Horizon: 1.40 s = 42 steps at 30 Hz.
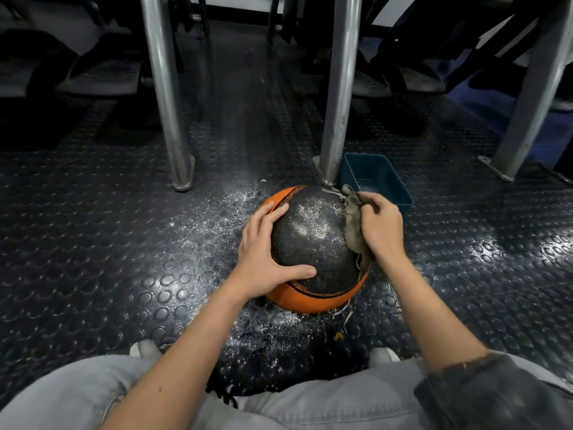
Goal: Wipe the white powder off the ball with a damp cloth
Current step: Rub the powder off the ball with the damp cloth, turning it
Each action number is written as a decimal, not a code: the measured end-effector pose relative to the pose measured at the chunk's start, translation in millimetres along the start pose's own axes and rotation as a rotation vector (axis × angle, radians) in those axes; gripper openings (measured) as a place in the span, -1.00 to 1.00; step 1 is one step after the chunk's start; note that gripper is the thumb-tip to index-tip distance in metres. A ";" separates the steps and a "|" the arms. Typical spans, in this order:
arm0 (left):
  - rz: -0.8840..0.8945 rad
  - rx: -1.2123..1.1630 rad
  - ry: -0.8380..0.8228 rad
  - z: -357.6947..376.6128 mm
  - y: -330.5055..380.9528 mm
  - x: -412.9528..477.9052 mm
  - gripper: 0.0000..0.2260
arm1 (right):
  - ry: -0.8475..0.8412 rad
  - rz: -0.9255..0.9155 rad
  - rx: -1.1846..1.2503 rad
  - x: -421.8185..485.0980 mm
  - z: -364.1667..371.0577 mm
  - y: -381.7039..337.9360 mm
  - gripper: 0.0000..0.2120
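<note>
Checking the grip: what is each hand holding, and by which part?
The right hand grips the cloth by its bunched upper part, against the ball's right side. The left hand only rests spread on the ball's left side.

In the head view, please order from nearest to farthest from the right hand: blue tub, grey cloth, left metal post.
1. grey cloth: held in the right hand, against the ball.
2. blue tub: just behind the hand.
3. left metal post: across the ball, far left.
</note>
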<state>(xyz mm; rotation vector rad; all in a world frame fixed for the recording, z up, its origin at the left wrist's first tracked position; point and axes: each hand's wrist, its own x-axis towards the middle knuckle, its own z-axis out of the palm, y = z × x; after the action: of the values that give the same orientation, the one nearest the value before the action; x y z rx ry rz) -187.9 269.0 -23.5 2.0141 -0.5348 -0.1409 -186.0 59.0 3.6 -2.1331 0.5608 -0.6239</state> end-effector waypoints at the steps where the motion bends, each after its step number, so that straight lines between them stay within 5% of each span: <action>1: 0.004 0.010 0.004 0.6 0.5 0.1 -0.14 | 0.031 0.001 -0.012 -14.7 2.0 -2.8 -0.65; 4: 0.023 0.018 0.024 2.1 -1.6 -2.0 -0.14 | 0.098 -0.374 -0.153 -65.9 5.8 -24.8 -0.67; 6: 0.028 0.002 0.035 1.1 -4.3 -2.7 -0.14 | 0.001 -0.581 -0.272 -61.2 7.4 -26.2 -0.66; 12: 0.036 -0.018 0.060 3.1 -3.5 -0.8 -0.16 | 0.023 -0.120 -0.047 -14.3 0.0 -3.1 -0.63; 16: 0.066 0.000 0.086 5.3 -5.8 -3.1 -0.15 | 0.028 -0.466 -0.108 -69.5 9.5 -28.8 -0.66; 18: 0.056 -0.024 0.088 4.3 -6.4 -4.0 -0.16 | -0.045 -0.498 -0.108 -52.1 8.0 -25.6 -0.66; 23: 0.041 -0.022 0.065 3.7 -5.0 -2.7 -0.17 | 0.003 -0.007 0.089 -10.3 -1.6 2.7 -0.63; 28: 0.051 -0.013 0.082 4.7 -4.5 -2.8 -0.15 | 0.075 -0.483 -0.115 -70.6 10.0 -24.1 -0.67; 30: 0.046 -0.028 0.087 3.4 -5.7 -2.7 -0.16 | 0.034 -0.515 -0.147 -55.5 10.5 -18.3 -0.67; 34: 0.022 -0.022 0.056 3.1 -3.1 -1.2 -0.16 | 0.092 0.013 0.198 -11.9 1.0 9.7 -0.62; 36: 0.024 -0.013 0.050 3.4 -3.3 -0.3 -0.15 | 0.177 0.133 0.210 -30.4 7.1 7.1 -0.63; 39: 0.032 -0.028 0.073 2.6 -6.4 -1.6 -0.15 | 0.240 -0.153 0.058 -75.1 16.9 -10.8 -0.67; 42: 0.019 -0.041 0.088 2.0 -4.3 -1.7 -0.15 | 0.118 -0.300 0.024 -53.6 12.1 -15.4 -0.69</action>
<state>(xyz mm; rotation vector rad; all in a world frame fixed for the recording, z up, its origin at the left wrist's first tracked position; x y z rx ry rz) -188.7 269.8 -28.4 1.9648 -0.4915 -0.0512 -217.7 105.9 -3.1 -2.1856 0.2948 -0.9214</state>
